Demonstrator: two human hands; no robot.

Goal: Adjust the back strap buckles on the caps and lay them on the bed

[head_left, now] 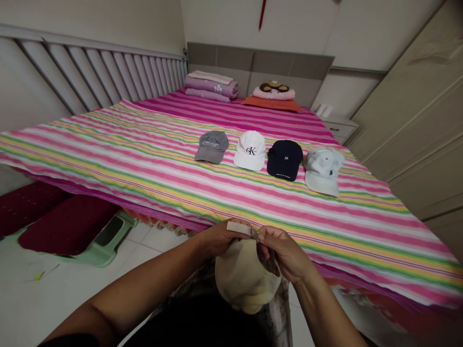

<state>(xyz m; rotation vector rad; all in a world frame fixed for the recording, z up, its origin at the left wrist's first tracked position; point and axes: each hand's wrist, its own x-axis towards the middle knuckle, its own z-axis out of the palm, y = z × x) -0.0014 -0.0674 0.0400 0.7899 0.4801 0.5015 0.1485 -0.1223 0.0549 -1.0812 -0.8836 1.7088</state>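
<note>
Close to my body, in front of the bed's near edge, a beige baseball cap (pixel 240 277) is held between both hands, its back opening towards me. My left hand (pixel 220 238) is closed around the cap's left side and its strap (pixel 239 228). On the other side, my right hand (pixel 284 250) pinches the strap near its buckle. Farther off on the bed lie a grey cap (pixel 212 147), a white cap (pixel 250 150) with black letters, a dark navy cap (pixel 285 160) and a pale, mottled cap (pixel 323 171), side by side in a row.
A striped sheet (pixel 144 166) covers the bed. Folded purple bedding (pixel 211 86) and a pink pillow (pixel 274 94) lie by the headboard (pixel 231 60). Green stools with dark red tops (pixel 68 226) stand at the left. A nightstand (pixel 340 127) and wardrobe (pixel 408 106) are on the right.
</note>
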